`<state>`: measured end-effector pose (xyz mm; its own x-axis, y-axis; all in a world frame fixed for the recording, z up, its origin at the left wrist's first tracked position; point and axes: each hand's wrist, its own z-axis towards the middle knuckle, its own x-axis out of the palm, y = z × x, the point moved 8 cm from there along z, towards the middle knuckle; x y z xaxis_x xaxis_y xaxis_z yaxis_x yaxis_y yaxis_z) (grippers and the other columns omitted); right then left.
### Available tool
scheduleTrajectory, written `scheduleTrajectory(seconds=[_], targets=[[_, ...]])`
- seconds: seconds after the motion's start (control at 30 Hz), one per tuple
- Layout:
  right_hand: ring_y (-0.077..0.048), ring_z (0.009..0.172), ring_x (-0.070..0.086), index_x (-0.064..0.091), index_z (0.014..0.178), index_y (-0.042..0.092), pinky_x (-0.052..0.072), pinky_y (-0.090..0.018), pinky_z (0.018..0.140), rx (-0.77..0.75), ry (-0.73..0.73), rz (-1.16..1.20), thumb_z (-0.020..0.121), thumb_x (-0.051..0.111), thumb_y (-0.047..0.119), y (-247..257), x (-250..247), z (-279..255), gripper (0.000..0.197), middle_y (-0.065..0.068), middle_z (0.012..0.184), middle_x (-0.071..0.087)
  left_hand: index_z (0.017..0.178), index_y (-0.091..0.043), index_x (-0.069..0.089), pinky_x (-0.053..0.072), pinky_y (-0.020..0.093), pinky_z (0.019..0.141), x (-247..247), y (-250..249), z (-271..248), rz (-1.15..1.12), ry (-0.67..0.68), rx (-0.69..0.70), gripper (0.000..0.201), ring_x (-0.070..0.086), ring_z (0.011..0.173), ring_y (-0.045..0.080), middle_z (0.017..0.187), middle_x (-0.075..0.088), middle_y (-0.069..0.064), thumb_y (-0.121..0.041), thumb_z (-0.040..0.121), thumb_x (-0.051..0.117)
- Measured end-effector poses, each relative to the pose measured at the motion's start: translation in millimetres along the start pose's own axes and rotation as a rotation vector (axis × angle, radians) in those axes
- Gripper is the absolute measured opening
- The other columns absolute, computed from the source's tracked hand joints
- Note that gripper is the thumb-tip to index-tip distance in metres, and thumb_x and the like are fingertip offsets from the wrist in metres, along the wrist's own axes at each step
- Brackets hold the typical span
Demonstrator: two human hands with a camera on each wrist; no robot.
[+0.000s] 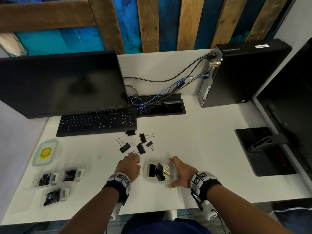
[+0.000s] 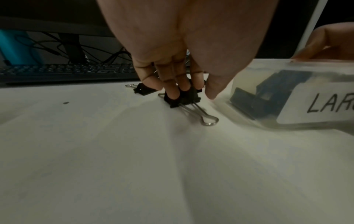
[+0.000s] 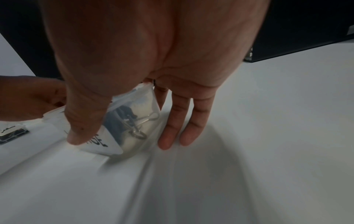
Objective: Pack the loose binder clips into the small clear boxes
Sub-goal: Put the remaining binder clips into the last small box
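Observation:
Several black binder clips (image 1: 142, 137) lie loose on the white desk in front of the keyboard. My left hand (image 1: 135, 155) reaches onto the nearest clip (image 2: 188, 98); straight fingertips (image 2: 172, 93) rest on its black body, and the thumb stands just to its right. Its wire handle points toward me. My right hand (image 1: 175, 173) holds a small clear box (image 1: 152, 180) by its right side, thumb (image 3: 80, 133) on the labelled near wall, fingers along the far side. The box (image 3: 147, 98) stands open on the desk with a few large clips inside.
Three small clear boxes (image 1: 45, 179) holding clips sit at the near left, with a clear lidded container (image 1: 46, 152) behind them. A keyboard (image 1: 96, 121) and a monitor (image 1: 62, 83) stand behind the clips. A monitor base (image 1: 265, 149) is at the right.

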<state>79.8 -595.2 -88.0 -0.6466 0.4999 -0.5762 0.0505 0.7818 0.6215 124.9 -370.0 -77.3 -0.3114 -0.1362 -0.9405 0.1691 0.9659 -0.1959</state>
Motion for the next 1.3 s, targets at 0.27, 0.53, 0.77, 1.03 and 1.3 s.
scheduleTrajectory(seconds=[0.27, 0.53, 0.77, 1.03, 1.3], targets=[[-0.006, 0.102, 0.051, 0.023, 0.135, 0.025, 0.042, -0.026, 0.089, 0.000, 0.001, -0.022, 0.065, 0.082, 0.055, 0.4, -1.2, -1.3, 0.096, 0.013, 0.156, 0.030, 0.131, -0.024, 0.048, 0.046, 0.035, 0.095, 18.6, 4.9, 10.9, 0.192, 0.150, -0.015, 0.047, 0.047, 0.116, 0.021, 0.132, 0.040, 0.003, -0.010, 0.087, 0.052], [-0.011, 0.117, 0.054, 0.023, 0.134, 0.027, 0.043, -0.027, 0.094, 0.019, 0.003, -0.041, 0.065, 0.084, 0.052, -4.9, -10.6, -0.4, 0.095, 0.015, 0.156, 0.028, 0.123, -0.017, 0.053, 0.045, 0.034, 0.085, 17.2, 40.9, 0.4, 0.310, 0.113, -0.132, 0.031, 0.055, 0.106, 0.024, 0.118, 0.055, 0.005, -0.033, 0.098, 0.046], [-0.005, 0.104, 0.052, 0.022, 0.133, 0.029, 0.043, -0.026, 0.091, 0.015, 0.005, -0.033, 0.062, 0.083, 0.055, -6.5, -8.9, 3.4, 0.097, 0.015, 0.153, 0.031, 0.118, -0.018, 0.056, 0.044, 0.025, 0.084, 24.9, 49.5, -6.8, 0.024, 0.157, -0.137, 0.024, 0.054, 0.103, 0.020, 0.120, 0.049, 0.005, -0.018, 0.096, 0.046], [-0.006, 0.102, 0.051, 0.022, 0.134, 0.030, 0.042, -0.026, 0.088, 0.022, -0.011, -0.017, 0.062, 0.084, 0.055, -8.1, -8.0, 3.4, 0.098, 0.015, 0.152, 0.033, 0.113, -0.018, 0.064, 0.045, 0.024, 0.087, 8.1, 52.6, -9.9, -0.095, 0.062, -0.246, 0.025, 0.056, 0.109, 0.017, 0.120, 0.060, 0.003, -0.022, 0.095, 0.048], [-0.014, 0.118, 0.056, 0.023, 0.127, 0.030, 0.045, -0.033, 0.099, 0.004, -0.023, -0.024, 0.060, 0.082, 0.059, -10.2, -5.9, 5.8, 0.094, 0.016, 0.156, 0.027, 0.127, -0.029, 0.046, 0.048, 0.037, 0.092, 30.7, 27.7, -27.2, 0.021, 0.301, -0.059, 0.053, 0.043, 0.119, 0.018, 0.129, 0.037, -0.005, -0.032, 0.079, 0.068]])
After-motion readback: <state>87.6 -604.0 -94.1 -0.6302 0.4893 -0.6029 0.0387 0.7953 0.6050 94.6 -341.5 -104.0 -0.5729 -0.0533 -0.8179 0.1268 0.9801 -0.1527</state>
